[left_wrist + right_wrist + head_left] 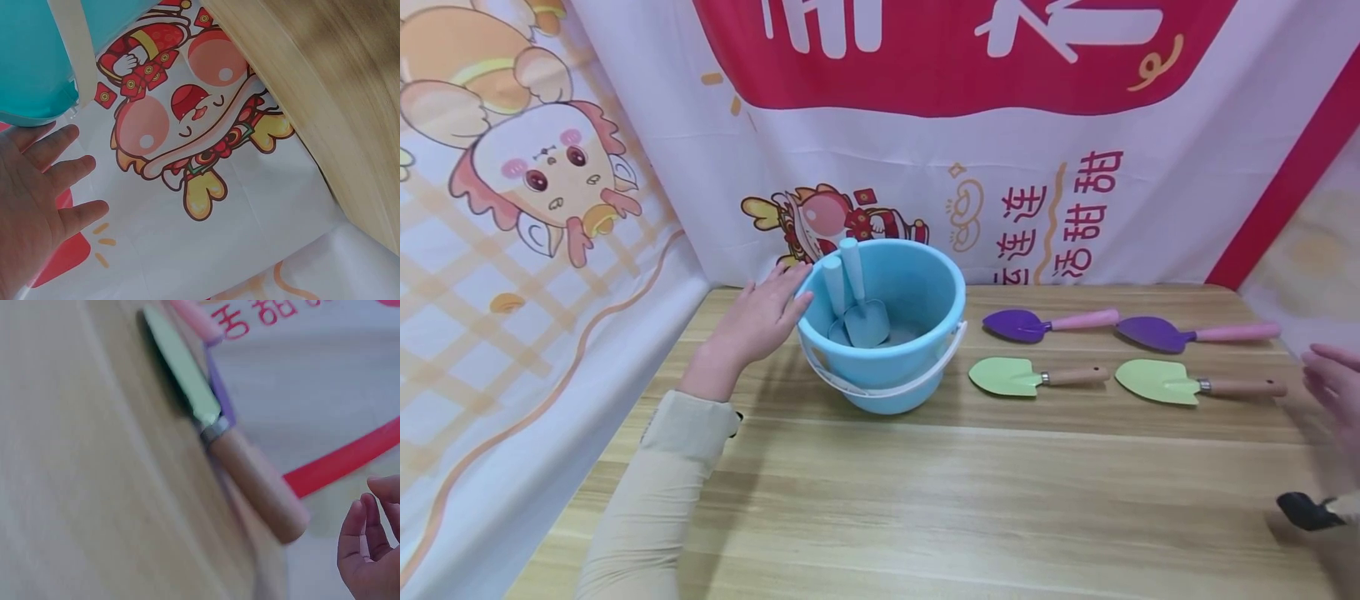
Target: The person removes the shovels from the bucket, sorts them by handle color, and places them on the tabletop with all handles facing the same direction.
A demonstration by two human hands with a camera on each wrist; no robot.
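Note:
A light blue bucket [917, 371] with a white handle [898, 390] stands near the back of the table. Inside it lean two small blue shovels, one with its blade [867, 325] showing and one with its grip [834, 283] up. My left hand [763, 312] is at the bucket's left side, its spread fingers right at the rim; the left wrist view shows the fingers [72, 172] beside the bucket [34, 56]. At the right edge, my right hand [1333, 387] is raised beside a green trowel [1161, 381] with a wooden handle, its fingers loosely bent with nothing between them.
Left of that trowel lies another green trowel [1003, 377]. Behind them lie two purple trowels [1013, 325] [1152, 333] with pink handles. Printed cloth [865, 167] hangs close behind the wooden table [925, 492], and more cloth [572, 333] borders its left side.

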